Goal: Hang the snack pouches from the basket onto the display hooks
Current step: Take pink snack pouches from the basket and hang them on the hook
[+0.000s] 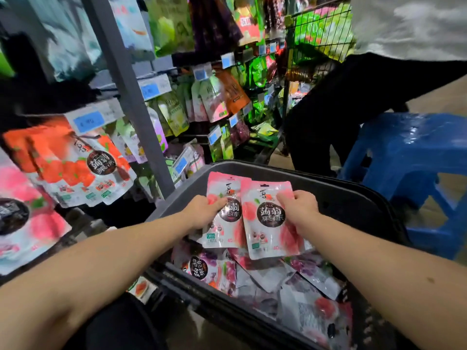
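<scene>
Over the dark basket [328,190], my left hand [202,210] grips one pink peach snack pouch [222,231] by its left edge. Beside it, my right hand [299,210] holds a second pink pouch [267,233] by its right edge, overlapping the first. Both pouches stand upright with their hang holes at the top. Below them the basket holds several loose pouches [290,281], pink and purple. On the left, the display hooks carry orange pouches [73,168] and pink pouches [27,215] under blue price tags [88,121].
A grey upright post [131,97] splits the rack. More hanging green and orange packs [219,97] fill the rack behind. A person in dark trousers [348,109] stands at the right beside a blue plastic stool [417,157]. A wire rack [318,34] stands at the back.
</scene>
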A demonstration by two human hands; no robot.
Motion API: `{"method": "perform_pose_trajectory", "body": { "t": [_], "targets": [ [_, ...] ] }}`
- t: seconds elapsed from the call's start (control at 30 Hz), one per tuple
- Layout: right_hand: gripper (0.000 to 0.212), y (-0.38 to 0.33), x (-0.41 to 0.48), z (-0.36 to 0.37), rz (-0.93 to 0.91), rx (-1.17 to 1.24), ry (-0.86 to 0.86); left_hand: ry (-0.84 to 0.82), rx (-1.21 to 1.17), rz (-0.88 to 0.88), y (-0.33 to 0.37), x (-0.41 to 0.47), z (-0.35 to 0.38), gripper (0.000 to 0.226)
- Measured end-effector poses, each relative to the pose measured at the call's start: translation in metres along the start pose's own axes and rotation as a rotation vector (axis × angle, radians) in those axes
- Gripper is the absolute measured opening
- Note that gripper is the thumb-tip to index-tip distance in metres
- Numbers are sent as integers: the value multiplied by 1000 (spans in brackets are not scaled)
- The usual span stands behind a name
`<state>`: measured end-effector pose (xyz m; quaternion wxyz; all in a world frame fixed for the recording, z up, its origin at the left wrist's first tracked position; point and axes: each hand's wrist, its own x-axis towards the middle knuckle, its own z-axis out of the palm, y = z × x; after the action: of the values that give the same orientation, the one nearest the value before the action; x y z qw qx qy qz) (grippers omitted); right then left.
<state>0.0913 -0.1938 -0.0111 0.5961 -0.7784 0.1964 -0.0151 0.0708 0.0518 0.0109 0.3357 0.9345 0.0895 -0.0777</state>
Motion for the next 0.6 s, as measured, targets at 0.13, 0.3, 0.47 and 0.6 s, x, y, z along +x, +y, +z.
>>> {"method": "perform_pose_trajectory", "body": {
  "t": [0.13, 0.3, 0.47, 0.6],
  "targets": [
    [24, -5, -6, 8, 85, 89, -45, 18, 17, 20, 10, -13, -6, 77],
    [33, -7, -9, 32, 222, 158, -101, -20, 26, 57, 19, -21, -8, 69],
    [34, -12, -15, 43, 247, 173, -107, 30, -100, 59, 19, -32, -5, 77],
    [32, -20, -22, 51, 203, 156, -111, 75, -194, 33, 14, -45, -5, 86]
  ]
}}
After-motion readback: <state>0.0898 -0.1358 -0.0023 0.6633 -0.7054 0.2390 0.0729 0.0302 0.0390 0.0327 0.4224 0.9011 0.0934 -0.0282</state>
